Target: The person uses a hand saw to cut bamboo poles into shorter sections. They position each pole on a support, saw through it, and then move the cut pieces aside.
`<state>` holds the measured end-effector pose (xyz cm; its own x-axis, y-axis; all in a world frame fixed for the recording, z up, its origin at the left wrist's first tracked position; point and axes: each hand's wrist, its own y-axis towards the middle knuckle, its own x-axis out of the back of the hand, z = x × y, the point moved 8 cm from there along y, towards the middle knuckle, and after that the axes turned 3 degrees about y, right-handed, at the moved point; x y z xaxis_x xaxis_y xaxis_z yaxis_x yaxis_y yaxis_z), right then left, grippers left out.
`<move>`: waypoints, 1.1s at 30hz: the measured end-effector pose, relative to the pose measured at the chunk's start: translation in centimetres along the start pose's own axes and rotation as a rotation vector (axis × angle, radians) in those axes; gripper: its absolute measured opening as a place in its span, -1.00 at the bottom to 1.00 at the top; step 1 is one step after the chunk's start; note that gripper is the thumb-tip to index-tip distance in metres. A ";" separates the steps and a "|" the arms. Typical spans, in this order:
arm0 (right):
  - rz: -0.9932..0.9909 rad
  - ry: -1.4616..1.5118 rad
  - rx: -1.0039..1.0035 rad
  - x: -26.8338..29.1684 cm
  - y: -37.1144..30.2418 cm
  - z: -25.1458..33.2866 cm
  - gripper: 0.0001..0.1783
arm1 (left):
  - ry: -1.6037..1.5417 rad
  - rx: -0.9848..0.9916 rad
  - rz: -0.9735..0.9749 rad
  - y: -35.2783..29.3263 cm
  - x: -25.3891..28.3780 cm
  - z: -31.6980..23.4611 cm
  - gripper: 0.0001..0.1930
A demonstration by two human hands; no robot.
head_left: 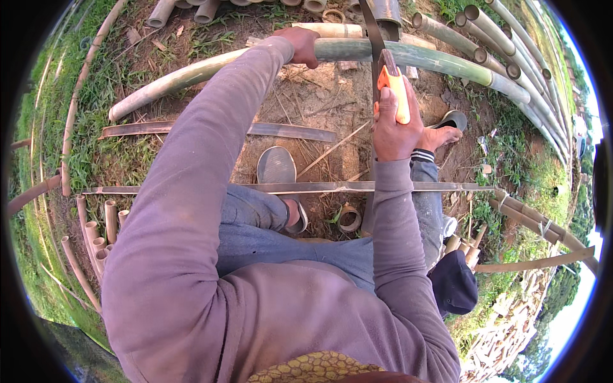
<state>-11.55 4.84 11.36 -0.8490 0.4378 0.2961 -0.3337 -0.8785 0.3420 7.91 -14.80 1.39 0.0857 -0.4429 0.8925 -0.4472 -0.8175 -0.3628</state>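
Now the left hand (pixel 299 43) clamps the green bamboo pole (pixel 447 64); the right hand (pixel 393 127) grips the orange-handled saw (pixel 396 89) across it.

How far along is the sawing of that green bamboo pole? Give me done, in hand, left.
Done: cut bamboo sections lie stacked on the ground, with more at the top. In hand: the left hand grips the green bamboo pole while the right hand holds the orange-handled saw across it. Left: the pole looks unsevered; several long poles lie uncut.

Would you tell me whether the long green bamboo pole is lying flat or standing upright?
Lying flat. The green bamboo pole stretches sideways above the dirt, the left hand pressing it, the saw in the right hand across it.
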 end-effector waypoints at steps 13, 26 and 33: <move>0.038 -0.054 -0.074 3.4 -6.4 1.7 -0.38 | -0.242 -0.096 0.155 0.0 -2.2 0.3 -0.17; 0.039 0.038 -0.072 0.1 0.1 0.7 -0.48 | 0.044 -0.012 -0.396 0.1 -1.5 -6.0 -0.51; 0.082 -0.086 -0.140 9.5 -14.4 4.8 -0.31 | 0.032 0.001 -0.276 0.4 -0.7 -4.6 -0.50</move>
<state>-12.80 22.60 13.52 -0.8397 0.3730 0.3948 -0.3238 -0.9274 0.1874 3.57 -13.14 1.84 0.1758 -0.1915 0.9656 -0.4097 -0.9061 -0.1051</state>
